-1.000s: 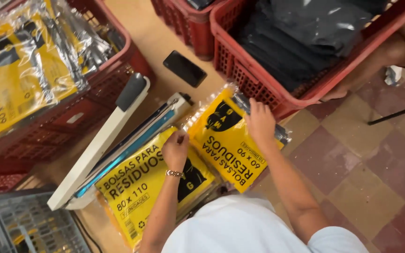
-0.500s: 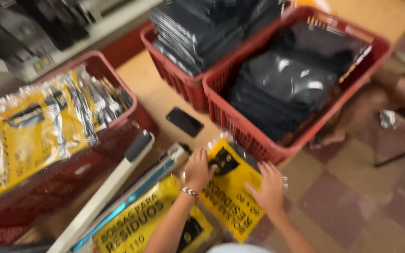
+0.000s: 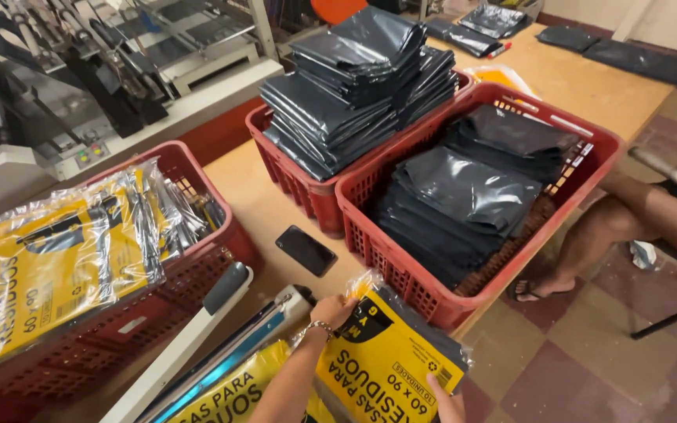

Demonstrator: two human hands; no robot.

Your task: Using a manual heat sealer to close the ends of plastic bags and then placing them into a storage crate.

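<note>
- Two hands hold one glossy yellow packet point(image 3: 389, 364), a flat plastic sleeve with black print and dark folded bags showing at its upper edge; it lies on the near edge of the wooden surface point(image 3: 264, 207).
- Left hand point(image 3: 337, 311) has its grip closed, pinching the packet's crinkled top-left corner; a beaded bracelet circles the wrist.
- Right hand point(image 3: 448, 401) sits at the packet's lower right edge, mostly cut off by the picture's border, so I cannot tell how far its grip is closed.
- Packet's long axis runs diagonally, from the left grip down and away toward the right grip, its print upside down to the wearer.
- Just left of the left grip lies a long white bar sealer point(image 3: 197, 345) with a grey handle, over another yellow packet point(image 3: 229, 392).
- Beyond the left grip, a flat black phone point(image 3: 305, 251) rests on the wood.
- Right of it stands a red lattice crate point(image 3: 401, 274) of matte black folded bags; a second crate point(image 3: 307, 188) behind is heaped higher.
- Far left, a third red crate point(image 3: 197, 176) holds shiny yellow packets.
- Compared with half a second earlier, the view has tipped up, the hands sit lower, and the right hand has slid to the packet's bottom edge.
</note>
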